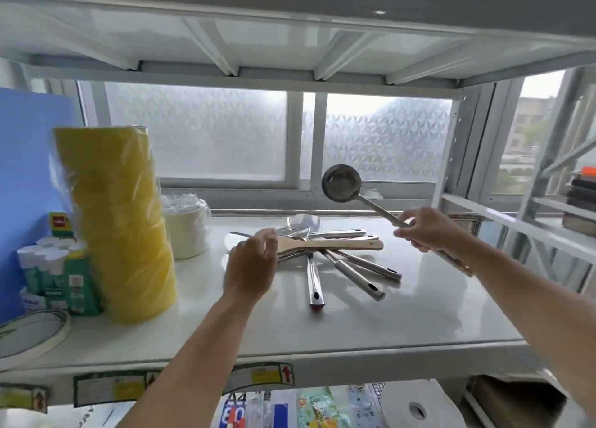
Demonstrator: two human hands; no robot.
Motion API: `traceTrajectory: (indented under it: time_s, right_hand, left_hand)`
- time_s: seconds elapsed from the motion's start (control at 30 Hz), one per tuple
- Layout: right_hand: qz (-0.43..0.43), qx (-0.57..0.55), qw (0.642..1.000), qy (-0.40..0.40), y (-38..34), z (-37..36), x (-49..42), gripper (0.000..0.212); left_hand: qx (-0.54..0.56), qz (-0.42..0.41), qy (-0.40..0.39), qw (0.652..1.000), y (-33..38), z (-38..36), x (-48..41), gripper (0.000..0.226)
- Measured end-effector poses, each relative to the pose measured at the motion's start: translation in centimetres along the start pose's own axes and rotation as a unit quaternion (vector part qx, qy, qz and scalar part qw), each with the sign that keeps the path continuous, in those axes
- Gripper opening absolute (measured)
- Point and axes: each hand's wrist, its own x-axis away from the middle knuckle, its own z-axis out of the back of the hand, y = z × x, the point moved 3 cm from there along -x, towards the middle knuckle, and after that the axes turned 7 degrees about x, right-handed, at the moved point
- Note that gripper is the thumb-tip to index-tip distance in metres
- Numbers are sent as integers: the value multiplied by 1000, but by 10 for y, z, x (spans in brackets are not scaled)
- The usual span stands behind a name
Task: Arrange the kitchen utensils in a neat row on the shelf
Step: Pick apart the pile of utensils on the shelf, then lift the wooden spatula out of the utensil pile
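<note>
Ladle (342, 182) looks stiff and bowl-heavy, so our right hand (429, 231) clamps fingers mid-handle; left hand (250, 266) fingers loose, empty.

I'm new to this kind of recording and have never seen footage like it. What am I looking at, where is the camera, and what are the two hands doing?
There is no machine here. A person works with bare hands, and the single picture comes from a wide-angle camera worn on the head, looking forward and down. That is why both forearms reach in from below.

The right hand grips a steel ladle by its handle, lifted above the white shelf. The left hand hangs relaxed over a jumbled pile: a wooden spatula lying across several steel-handled utensils.

To the left stand a yellow stack wrapped in plastic, a wrapped white stack and some glue sticks.
</note>
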Motion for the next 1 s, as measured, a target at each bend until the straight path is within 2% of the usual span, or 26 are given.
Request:
traceTrajectory:
  time_s: [0.1, 0.17, 0.3, 0.43, 0.53, 0.6, 0.8, 0.9, 1.0]
  right_hand:
    - [-96, -34, 995, 5, 36, -9, 2, 14]
    - [-130, -9, 991, 34, 59, -13, 1, 9]
    - [-141, 192, 968, 73, 89, -9, 5, 8]
    - [-192, 298, 934, 54, 111, -2, 7, 37]
    - [-220, 332, 916, 39, 127, 4, 9, 45]
    - [-242, 320, 915, 44, 135, 11, 12, 47]
    - [-234, 290, 926, 69, 151, 21, 17, 44]
    - [-215, 307, 925, 58, 145, 17, 16, 41]
    - [-224, 376, 899, 32, 144, 16, 10, 43]
  left_hand:
    - [-46, -53, -65, 995, 3, -12, 5, 38]
    - [-45, -82, -81, 992, 6, -15, 7, 38]
    - [-73, -123, -119, 983, 13, -20, 10, 44]
    - [-62, -148, -172, 972, 24, -29, 18, 43]
    - [-62, -141, -187, 970, 22, -32, 19, 55]
    - [-51, -132, -187, 972, 20, -31, 19, 51]
    - [-40, -119, -189, 974, 21, -31, 21, 31]
    - [-37, -115, -191, 974, 22, -30, 21, 31]
    - [-38, -114, -190, 974, 21, -29, 20, 34]
